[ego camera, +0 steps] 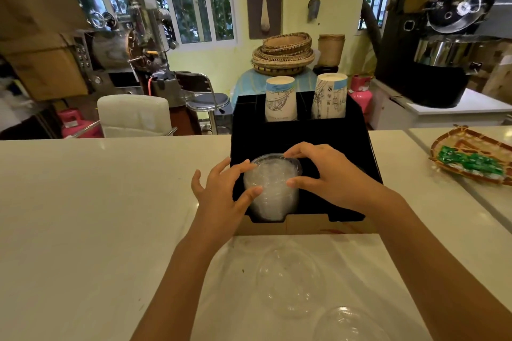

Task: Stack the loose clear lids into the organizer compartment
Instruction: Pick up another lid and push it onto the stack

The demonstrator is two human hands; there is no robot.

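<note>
A black organizer stands on the white counter. In its front left compartment a stack of clear lids rises above the rim. My left hand touches the stack's left side with thumb and fingertips. From the right, my right hand grips the stack near its top lid, fingers curled over the far rim and thumb on the near side. Closer to me, two loose clear lids lie on a clear plastic sheet: one in the middle, another at the bottom edge.
Two stacks of paper cups stand in the organizer's back slots. A flat cardboard piece lies under the organizer's front. A woven tray with green packets sits at the right. The counter's far edge faces a white chair and stool.
</note>
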